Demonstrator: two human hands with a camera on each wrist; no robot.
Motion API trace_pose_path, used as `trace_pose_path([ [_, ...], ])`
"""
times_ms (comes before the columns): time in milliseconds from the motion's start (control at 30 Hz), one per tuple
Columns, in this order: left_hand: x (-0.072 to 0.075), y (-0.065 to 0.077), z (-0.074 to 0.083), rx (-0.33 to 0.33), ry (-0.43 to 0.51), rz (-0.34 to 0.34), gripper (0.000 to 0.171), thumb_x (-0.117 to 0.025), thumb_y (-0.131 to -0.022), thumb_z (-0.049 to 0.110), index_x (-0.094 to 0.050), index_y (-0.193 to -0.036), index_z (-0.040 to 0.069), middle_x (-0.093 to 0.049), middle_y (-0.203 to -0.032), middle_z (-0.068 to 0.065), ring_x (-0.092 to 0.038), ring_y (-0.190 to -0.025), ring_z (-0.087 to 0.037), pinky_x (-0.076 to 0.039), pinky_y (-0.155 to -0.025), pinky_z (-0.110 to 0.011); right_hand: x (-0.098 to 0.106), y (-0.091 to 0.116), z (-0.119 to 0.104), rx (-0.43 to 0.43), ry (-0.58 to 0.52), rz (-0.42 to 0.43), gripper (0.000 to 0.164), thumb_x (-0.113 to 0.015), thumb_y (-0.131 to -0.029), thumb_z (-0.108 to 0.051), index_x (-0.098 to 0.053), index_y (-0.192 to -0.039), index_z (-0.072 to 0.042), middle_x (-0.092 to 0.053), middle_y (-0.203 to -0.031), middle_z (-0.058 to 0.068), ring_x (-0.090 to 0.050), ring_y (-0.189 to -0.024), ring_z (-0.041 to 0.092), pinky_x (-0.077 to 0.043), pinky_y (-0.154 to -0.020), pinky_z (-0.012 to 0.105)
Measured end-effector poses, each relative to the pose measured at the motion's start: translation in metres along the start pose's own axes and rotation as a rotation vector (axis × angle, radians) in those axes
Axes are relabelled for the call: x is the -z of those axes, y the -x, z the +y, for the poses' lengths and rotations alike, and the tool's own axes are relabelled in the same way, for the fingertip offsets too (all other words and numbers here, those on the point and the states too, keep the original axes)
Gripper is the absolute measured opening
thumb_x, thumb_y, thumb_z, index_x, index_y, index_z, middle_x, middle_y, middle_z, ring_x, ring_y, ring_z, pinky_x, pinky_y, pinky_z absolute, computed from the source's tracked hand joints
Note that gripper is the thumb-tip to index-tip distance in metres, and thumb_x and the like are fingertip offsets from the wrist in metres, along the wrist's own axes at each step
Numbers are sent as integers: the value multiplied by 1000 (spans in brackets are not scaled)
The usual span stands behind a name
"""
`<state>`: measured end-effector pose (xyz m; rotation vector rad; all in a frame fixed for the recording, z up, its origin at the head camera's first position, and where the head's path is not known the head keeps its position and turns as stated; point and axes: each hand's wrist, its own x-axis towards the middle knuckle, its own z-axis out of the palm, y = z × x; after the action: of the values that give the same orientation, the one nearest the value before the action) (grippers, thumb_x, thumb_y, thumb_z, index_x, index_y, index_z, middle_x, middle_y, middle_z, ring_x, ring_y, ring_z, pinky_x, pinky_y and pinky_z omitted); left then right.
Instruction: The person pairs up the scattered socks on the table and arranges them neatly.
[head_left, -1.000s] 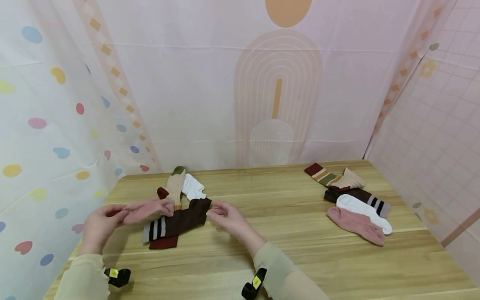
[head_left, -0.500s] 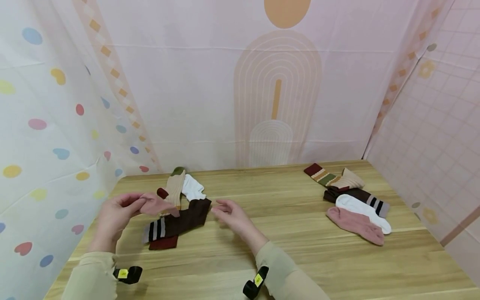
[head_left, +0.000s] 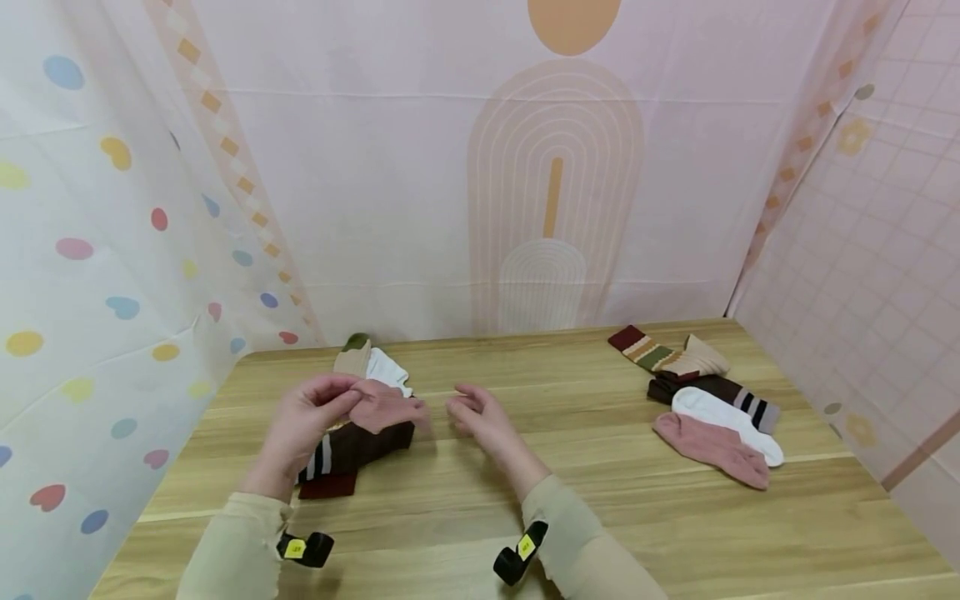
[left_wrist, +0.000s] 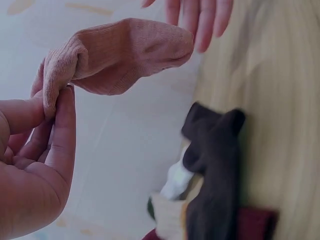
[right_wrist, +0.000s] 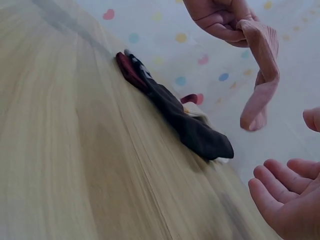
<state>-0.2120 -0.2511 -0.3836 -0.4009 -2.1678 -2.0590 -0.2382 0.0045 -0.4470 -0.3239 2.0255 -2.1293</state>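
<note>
A pink ribbed sock (head_left: 384,407) hangs in the air above the left pile, its cuff pinched between the thumb and fingers of my left hand (head_left: 303,425). In the left wrist view the pink sock (left_wrist: 120,55) stretches out sideways from the fingertips of my left hand (left_wrist: 45,165). Just right of its loose toe is my right hand (head_left: 487,425), holding nothing. The right wrist view shows my right hand (right_wrist: 292,195) with fingers extended and apart from the sock. Below lies a dark brown sock (head_left: 367,448) with striped cuff, partly hidden by the pink one.
The left pile also has a white sock (head_left: 386,369) and a beige sock with green toe (head_left: 354,358). At the right lie a striped sock (head_left: 667,357), a brown sock (head_left: 712,392), a white sock (head_left: 731,425) and another pink sock (head_left: 708,450) on the wooden table (head_left: 540,500).
My left hand has carried the pink sock up and to the right, from over the pile's left side toward my right hand. The right hand has shifted slightly right.
</note>
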Motion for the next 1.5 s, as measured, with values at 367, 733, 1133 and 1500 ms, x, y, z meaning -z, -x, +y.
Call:
trace_pose_path([
  [367,-21,-1,-29,43,-66,-108,20,-62,-90,-13,-57,-105,-25,-70,-89,8,-65,-80,-6,-56,-68,-23,11,-3,5,-19,37,25,54,-59,-101,-22,-42,-144,7,-55,-134,26,-56,-120,38,-48,-98,48],
  [733,-17,3,-35,43,-155,-124,19,-64,-91,-9,-59,-103,-24,-70,-89,6,-63,-78,-5,-55,-66,-22,11,-4,6,7,261,-22,50,-62,-99,-19,-48,-139,7,-60,-127,23,-56,-118,36,-49,-96,46],
  [1133,-17,4,-35,88,-284,-98,16,-66,-91,-5,-66,-103,-15,-69,-99,-20,-60,-79,-4,-53,-67,-22,8,2,2,37,534,-57,54,-74,-89,-19,-55,-132,8,-65,-111,15,-62,-101,28,-52,-87,40],
  [1500,-18,5,-35,108,-347,-80,14,-68,-91,-2,-70,-103,-9,-70,-100,-19,-61,-81,-5,-53,-68,-22,4,3,4,8,754,-71,50,-78,-86,-25,-63,-125,2,-68,-97,4,-63,-93,21,-51,-86,39],
])
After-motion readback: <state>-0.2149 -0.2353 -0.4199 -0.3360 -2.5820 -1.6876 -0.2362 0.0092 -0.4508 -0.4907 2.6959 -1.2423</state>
